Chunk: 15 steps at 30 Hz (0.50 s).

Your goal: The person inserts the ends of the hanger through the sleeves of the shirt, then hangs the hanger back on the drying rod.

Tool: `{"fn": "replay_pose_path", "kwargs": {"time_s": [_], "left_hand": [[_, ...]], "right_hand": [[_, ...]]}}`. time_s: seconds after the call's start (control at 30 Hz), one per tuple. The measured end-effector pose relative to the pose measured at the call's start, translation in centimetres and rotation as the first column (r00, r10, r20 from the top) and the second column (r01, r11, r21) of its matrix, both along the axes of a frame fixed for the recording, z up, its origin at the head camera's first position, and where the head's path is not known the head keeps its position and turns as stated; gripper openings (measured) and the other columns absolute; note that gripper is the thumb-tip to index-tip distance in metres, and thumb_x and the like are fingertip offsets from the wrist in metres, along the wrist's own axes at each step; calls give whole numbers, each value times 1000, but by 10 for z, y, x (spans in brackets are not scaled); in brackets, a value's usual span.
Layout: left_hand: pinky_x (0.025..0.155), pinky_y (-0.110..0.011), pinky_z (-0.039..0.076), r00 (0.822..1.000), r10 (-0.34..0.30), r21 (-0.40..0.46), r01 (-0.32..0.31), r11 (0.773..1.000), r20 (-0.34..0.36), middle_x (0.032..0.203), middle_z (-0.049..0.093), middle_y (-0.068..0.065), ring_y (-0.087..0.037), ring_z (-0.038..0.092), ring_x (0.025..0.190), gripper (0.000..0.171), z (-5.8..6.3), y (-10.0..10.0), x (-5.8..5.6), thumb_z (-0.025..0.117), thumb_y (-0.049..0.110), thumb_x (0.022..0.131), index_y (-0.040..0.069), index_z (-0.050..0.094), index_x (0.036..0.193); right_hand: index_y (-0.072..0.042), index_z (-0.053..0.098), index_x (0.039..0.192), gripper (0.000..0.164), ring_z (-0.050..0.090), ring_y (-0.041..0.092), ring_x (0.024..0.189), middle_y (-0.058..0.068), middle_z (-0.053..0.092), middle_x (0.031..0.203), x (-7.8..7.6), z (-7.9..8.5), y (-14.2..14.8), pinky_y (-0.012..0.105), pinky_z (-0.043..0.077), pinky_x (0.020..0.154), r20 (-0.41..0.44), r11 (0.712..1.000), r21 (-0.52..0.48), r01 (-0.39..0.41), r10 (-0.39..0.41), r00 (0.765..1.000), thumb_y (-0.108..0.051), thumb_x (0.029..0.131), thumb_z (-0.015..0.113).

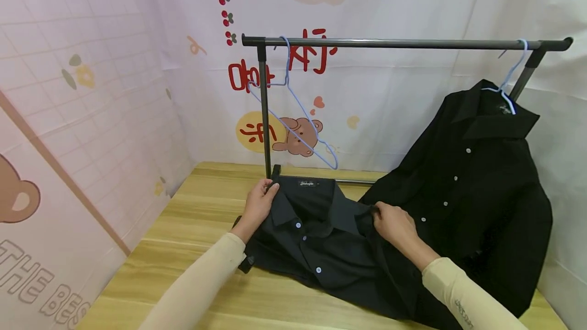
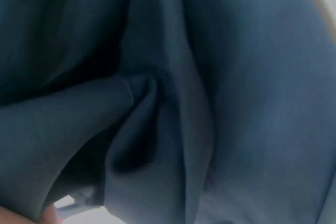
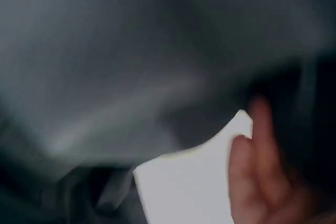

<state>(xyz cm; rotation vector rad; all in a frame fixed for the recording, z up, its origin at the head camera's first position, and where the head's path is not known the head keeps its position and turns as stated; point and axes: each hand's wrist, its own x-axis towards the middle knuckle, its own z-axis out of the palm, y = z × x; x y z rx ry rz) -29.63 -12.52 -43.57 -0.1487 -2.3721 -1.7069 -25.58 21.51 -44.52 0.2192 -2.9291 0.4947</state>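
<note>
Both hands hold a black button-up shirt [image 1: 348, 253] by its shoulders, above the wooden table. My left hand [image 1: 258, 202] pinches the shoulder beside the collar, thumb on top. On the other side my right hand [image 1: 395, 224] grips the cloth near the other shoulder. White buttons run down the shirt's front, and a label shows inside the collar. In the left wrist view dark folds of the shirt [image 2: 252, 98] fill nearly everything. Blurred cloth covers most of the right wrist view, with fingers of the right hand [image 3: 262, 171] at the lower right.
A bare blue hanger [image 1: 302, 111] hangs at the left of the rack's rail [image 1: 390, 44]. At the right, a second black shirt [image 1: 495, 177] hangs on another blue hanger [image 1: 508, 78], close to my right hand. The wooden table [image 1: 169, 248] lies beneath; printed cloth covers the walls.
</note>
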Motion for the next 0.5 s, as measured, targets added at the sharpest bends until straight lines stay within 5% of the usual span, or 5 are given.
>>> {"fn": "replay_pose_path", "kwargs": {"time_s": [0.1,0.2,0.37,0.43,0.5], "left_hand": [[74,-33,43,999,-30,-29,30,999,21,96,60,-9,-23,54,83,23,-6,4,-2,56,24,103,4,59,115],[76,-34,43,997,-82,-10,82,997,11,99,60,-9,-23,54,86,22,-9,5,-3,56,24,103,6,59,114],[79,-35,43,990,-140,38,140,989,-21,97,59,-8,-23,54,88,20,-4,8,-4,56,23,103,6,59,114],[79,-35,43,989,-150,55,150,987,-15,96,59,-8,-23,54,88,20,-2,10,-4,55,23,104,5,58,114],[78,-33,42,989,-148,69,148,987,-7,95,59,-8,-22,54,86,21,0,13,-3,54,23,104,5,57,114]], "right_hand": [[-4,64,115,22,63,33,83,18,64,101,-7,3,8,47,50,67,83,993,96,-74,66,994,-15,97,62],[-4,53,139,50,58,42,112,26,53,134,-10,3,1,55,49,85,-67,955,140,-262,273,960,-4,90,66],[-14,54,141,63,39,40,136,23,32,154,-19,8,-20,59,34,106,-288,788,457,-411,569,770,0,83,74],[-17,64,131,52,33,39,141,22,34,154,-23,10,-27,60,28,110,-287,723,555,-412,631,720,-9,83,79],[-19,71,116,33,35,37,140,19,43,148,-25,14,-32,61,25,111,-289,696,585,-417,659,694,-17,84,80]]}}
